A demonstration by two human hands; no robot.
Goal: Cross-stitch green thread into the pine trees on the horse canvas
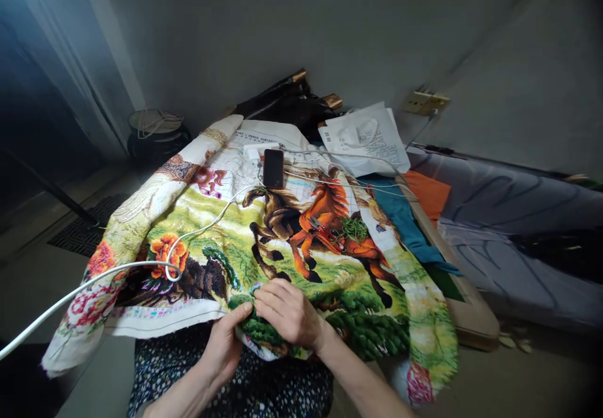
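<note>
Hands: left hand point(225, 349) and right hand point(287, 313) both pinching one embroidered cloth point(264, 242) at its near edge.
Phones: one phone point(273, 167).
Cables: one white cable point(117, 270).

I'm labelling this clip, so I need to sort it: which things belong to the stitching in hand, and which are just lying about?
In hand:
- left hand and right hand, both pinching the near edge
- embroidered horse cloth
- green thread bundle
- scissors, as it seems

Lying about:
- phone
- white cable
- white bag
- orange cloth
- teal cloth
</note>
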